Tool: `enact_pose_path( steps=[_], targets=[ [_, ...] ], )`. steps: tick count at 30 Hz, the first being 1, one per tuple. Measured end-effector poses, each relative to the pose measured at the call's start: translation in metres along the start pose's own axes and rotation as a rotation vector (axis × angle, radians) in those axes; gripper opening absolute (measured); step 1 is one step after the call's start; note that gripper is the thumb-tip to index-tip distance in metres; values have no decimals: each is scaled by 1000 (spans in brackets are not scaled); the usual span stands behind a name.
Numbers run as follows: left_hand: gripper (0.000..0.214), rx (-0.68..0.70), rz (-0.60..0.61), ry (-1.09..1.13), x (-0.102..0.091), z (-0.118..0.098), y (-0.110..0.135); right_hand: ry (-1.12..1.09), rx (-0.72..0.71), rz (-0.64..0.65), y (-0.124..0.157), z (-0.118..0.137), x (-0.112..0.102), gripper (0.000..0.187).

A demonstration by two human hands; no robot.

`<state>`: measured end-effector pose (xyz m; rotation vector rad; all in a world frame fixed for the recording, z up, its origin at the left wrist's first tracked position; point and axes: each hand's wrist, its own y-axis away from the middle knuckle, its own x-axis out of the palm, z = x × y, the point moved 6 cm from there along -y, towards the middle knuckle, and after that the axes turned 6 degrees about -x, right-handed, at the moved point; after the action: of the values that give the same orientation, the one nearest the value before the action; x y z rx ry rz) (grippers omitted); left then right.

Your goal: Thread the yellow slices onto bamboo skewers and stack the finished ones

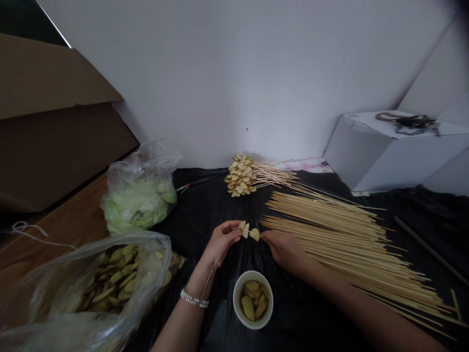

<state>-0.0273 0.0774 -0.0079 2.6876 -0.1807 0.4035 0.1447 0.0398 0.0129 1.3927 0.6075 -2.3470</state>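
Note:
In the head view my left hand (222, 240) pinches pale half-moon potato slices on a thin bamboo skewer (249, 231), and my right hand (284, 252) grips the same skewer from the other side. Between my forearms stands a white bowl (252, 299) of sliced potato in cloudy water. A plastic bag of more slices (113, 278) lies left of my left wrist. A bundle of finished skewers (240, 176) lies ahead, and a wide spread of bare skewers (330, 234) lies to the right of my right hand.
A black plastic sheet (205, 195) covers the work surface. A bag of pale green leaves (139, 203) sits at the left, beside a cardboard box (54, 112). A red-tipped tool (194, 183) lies at the back, and a white box (388, 151) stands at the right.

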Motion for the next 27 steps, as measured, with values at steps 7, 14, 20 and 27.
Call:
enact_pose_path(
  steps=[7, 14, 20, 27],
  targets=[
    [34, -21, 17, 70, -1, -3, 2, -53, -19, -34, -2, 2, -6, 28],
    [33, -55, 57, 19, 4, 5, 2, -21, -16, -6, -1, 2, 0, 28],
    [45, 22, 27, -48, 5, -6, 4, -49, -4, -56, -1, -2, -5, 28],
    [17, 234, 126, -443, 27, -64, 59, -107, -23, -159, -1, -9, -16, 28]
  ],
)
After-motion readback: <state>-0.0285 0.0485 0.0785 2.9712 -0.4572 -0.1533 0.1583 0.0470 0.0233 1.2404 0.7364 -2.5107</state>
